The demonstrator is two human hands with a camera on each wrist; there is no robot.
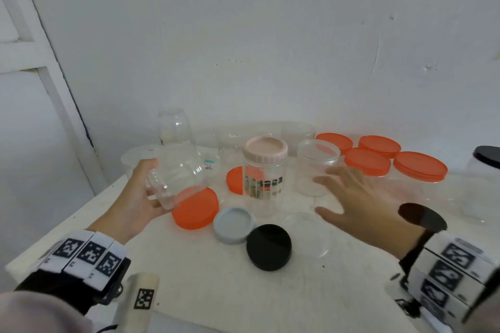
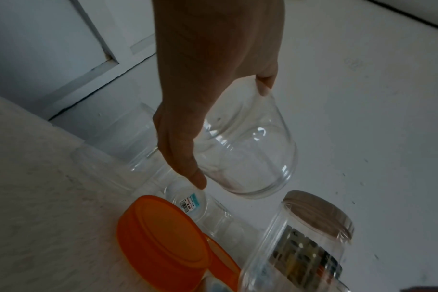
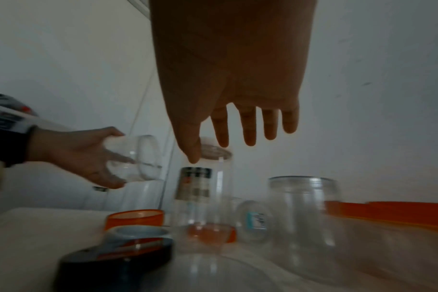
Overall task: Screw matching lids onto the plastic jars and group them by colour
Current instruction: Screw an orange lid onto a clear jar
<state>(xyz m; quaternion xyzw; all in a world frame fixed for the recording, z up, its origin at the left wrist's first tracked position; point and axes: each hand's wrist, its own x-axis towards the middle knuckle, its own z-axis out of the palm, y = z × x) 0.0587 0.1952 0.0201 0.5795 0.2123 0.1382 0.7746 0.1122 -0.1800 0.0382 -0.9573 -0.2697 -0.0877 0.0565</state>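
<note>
My left hand (image 1: 151,186) grips a clear lidless jar (image 1: 178,178) and holds it tilted above an orange lid (image 1: 196,208). In the left wrist view, thumb and fingers curl round that jar (image 2: 248,150). My right hand (image 1: 332,194) hovers open with spread fingers, holding nothing, just in front of a lidless clear jar (image 1: 318,167). Between the hands stands a labelled jar with a pink lid (image 1: 265,154). Loose on the table lie a grey-blue lid (image 1: 234,224), a black lid (image 1: 269,246), a clear lid (image 1: 305,232) and a second orange lid (image 1: 234,180).
Several orange-lidded jars (image 1: 419,169) crowd the back right, and a black-lidded jar (image 1: 484,170) stands at the far right. More clear jars (image 1: 173,127) line the back by the wall. The white table's left edge (image 1: 81,211) runs near my left forearm.
</note>
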